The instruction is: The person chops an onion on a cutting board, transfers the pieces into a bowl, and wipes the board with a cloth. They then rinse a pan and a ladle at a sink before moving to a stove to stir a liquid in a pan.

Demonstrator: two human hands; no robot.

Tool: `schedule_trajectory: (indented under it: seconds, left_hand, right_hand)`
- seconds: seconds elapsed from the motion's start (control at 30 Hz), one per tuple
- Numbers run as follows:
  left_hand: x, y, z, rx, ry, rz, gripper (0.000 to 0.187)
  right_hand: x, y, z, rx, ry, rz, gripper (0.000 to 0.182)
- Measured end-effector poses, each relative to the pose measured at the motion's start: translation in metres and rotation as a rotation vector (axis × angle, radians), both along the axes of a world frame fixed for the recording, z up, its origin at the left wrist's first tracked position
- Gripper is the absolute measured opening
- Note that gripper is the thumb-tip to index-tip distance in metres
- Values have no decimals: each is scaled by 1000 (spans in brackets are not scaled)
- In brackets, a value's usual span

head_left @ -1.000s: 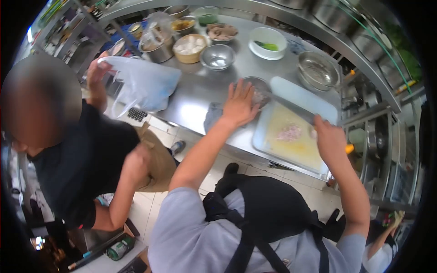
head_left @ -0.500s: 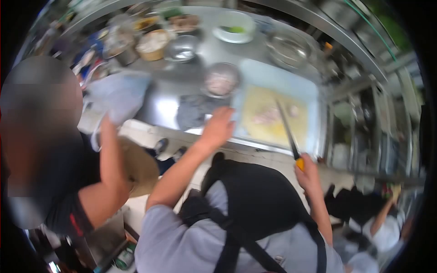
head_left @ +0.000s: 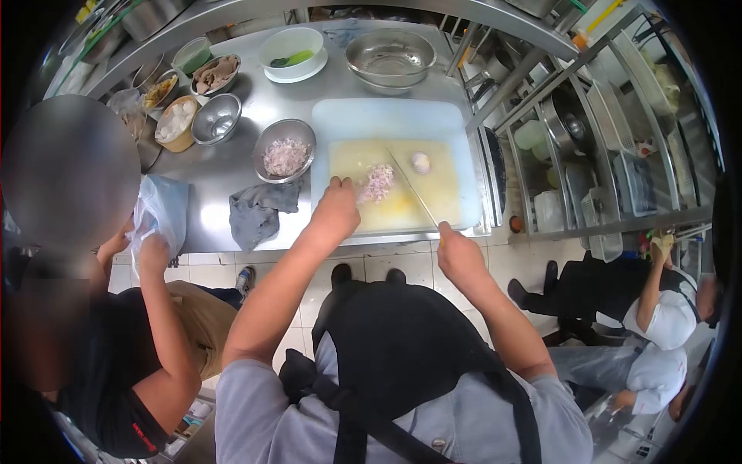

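Note:
My right hand is closed around the handle of a knife. Its blade lies low over the yellowed middle of a white cutting board, pointing away from me. Left of the blade is a pile of chopped pinkish onion; to its right sits a pale, rounded onion piece. My left hand is over the board's left edge, just beside the pile, fingers loosely bent and nothing visible in them. A metal bowl of chopped onion stands left of the board.
A grey cloth lies left of my left hand. Behind are an empty steel bowl, a white bowl with something green, and large metal bowls. At left, a person holds a plastic bag. Shelving stands at right.
My view has swung right and steadied. My left hand has come from beside the cloth to the chopped pile. The knife has been lowered toward the board between pile and onion piece.

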State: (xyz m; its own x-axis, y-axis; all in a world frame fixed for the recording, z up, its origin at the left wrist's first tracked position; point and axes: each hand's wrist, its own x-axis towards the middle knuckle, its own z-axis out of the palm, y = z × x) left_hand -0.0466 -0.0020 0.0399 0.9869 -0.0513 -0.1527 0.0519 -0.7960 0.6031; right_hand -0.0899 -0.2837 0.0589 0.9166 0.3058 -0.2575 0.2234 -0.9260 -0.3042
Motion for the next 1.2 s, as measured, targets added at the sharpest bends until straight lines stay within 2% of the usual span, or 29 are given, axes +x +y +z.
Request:
schedule_trajectory:
  seconds: [0.27, 0.37, 0.43, 0.53, 0.63, 0.7, 0.77, 0.83, 0.9, 1.0, 1.07, 1.1, 1.17, 1.2]
  left_hand:
    - [35, -33, -40, -62, -196, 6, 37]
    - [39, -40, -27, -81, -227, -18, 37]
    - [42, -42, -25, -90, -236, -39, 37]
    - [45, -47, -23, -192, -301, 1, 36]
    - [42, -52, -18, -203, -189, 129, 35]
    - [40, -52, -25, -265, -291, 224, 36]
    - [42, -44, -25, -274, -296, 263, 39]
    - [45, -37, -20, -283, -301, 306, 41]
    - [46, -16, -14, -319, -386, 317, 44]
    - [55, 26, -11, -231, -460, 416, 45]
    - [60, 54, -5, -289, -503, 498, 42]
    - [60, 67, -2, -276, -514, 530, 42]
    - [58, 91, 7, -178, -311, 484, 44]
    - [56, 99, 7, -171, -326, 512, 44]
  right_hand:
    - [-9, 3, 0, 139, 68, 68, 27]
    - [-6, 0, 5, 264, 163, 22, 31]
    - [-2, 1, 12, 360, 336, -109, 32]
    - [3, 0, 18, 407, 458, -170, 32]
    - [5, -3, 18, 417, 457, -168, 31]
    - [7, -5, 25, 397, 444, -155, 30]
    - [11, 4, 42, 368, 429, -121, 29]
    - [16, 17, 62, 364, 510, -184, 29]
    - [26, 27, 61, 361, 454, -104, 30]
    - [46, 58, 59, 417, 377, 45, 35]
    - [64, 86, 60, 343, 281, 127, 38]
    - [66, 105, 67, 461, 349, 88, 28]
    - [76, 133, 74, 429, 397, 120, 29]
    - [81, 145, 76, 396, 441, 119, 30]
